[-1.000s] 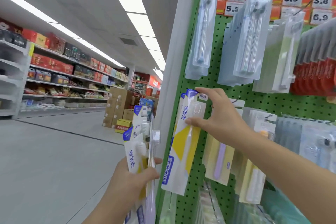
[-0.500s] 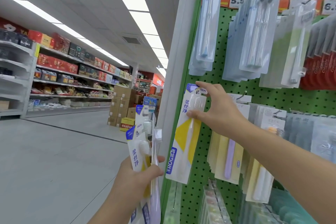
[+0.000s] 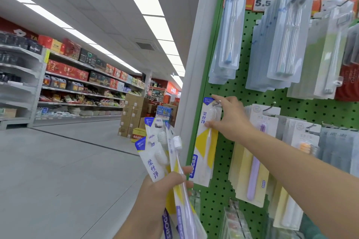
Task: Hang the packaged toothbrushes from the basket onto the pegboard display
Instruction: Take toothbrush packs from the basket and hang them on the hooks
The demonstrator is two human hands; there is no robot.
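The right hand (image 3: 231, 120) pinches a yellow-and-white toothbrush pack (image 3: 206, 145) at a pegboard (image 3: 223, 190) hook — the left hand (image 3: 165, 190) grips several packs (image 3: 155, 153), their lower ends cut off.

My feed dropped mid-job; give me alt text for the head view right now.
The right hand pinches a yellow-and-white packaged toothbrush at a hook on the green pegboard. The left hand grips a fan of packaged toothbrushes beside the shop aisle.
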